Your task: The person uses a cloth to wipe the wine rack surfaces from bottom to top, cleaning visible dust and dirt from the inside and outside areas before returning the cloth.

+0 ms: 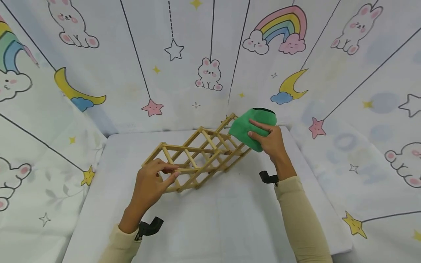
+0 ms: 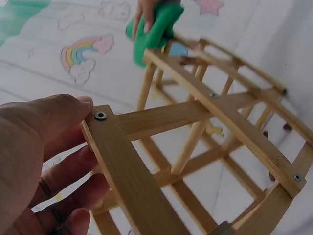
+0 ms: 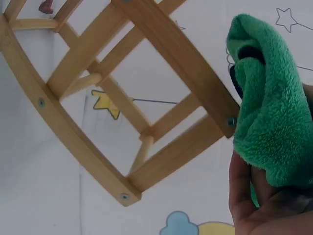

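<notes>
At the left, the left hand (image 1: 149,182) pinches the near end of the wooden rack (image 1: 209,140) between thumb and fingers; that hold seems best firm yet light, since the linked slats look able to fold or swing if pushed unevenly. The rack runs slantwise over the white tabletop (image 1: 230,219), its lattice spread out; whether all its lower edge touches the surface is hard to tell. At the right, the green cloth (image 1: 243,129) covers the rack's far end, bunched in the grip of the right hand (image 1: 271,142); with cloth to wood, strokes along each slat would probably serve best, eased past the joints so that the pile does not snag. The left wrist view shows a bolt head (image 2: 100,115) in the slat just beside the thumb, which the head view does not make out. Only the head view gives both hands and nearly the whole rack together. The right wrist view brings out the cloth's fluffy pile and a second bolt head (image 3: 231,121) beside it, though whether the cloth wraps that slat cannot be told.
</notes>
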Available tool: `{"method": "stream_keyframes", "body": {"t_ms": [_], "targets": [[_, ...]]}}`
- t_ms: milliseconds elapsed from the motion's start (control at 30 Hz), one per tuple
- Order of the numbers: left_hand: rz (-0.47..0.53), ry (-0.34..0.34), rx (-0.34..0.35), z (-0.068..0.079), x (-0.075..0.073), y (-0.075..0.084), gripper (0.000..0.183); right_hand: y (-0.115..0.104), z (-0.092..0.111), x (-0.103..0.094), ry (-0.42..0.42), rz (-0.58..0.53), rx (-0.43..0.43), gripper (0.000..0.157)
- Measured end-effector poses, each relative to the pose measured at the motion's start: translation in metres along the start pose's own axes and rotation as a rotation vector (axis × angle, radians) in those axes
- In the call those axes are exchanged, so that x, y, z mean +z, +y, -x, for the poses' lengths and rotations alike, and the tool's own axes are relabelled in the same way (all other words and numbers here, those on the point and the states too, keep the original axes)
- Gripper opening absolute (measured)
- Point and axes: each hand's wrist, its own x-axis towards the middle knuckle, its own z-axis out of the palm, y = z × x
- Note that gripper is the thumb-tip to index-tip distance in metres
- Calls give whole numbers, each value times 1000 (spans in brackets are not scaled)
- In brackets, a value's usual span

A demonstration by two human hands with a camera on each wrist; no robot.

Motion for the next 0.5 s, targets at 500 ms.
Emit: {"method": "stream_keyframes", "body": {"t_ms": [500], "targets": [[90,105,-204,-17,-1,-49,44,9,78,-7,347,-243,6,48]]}}
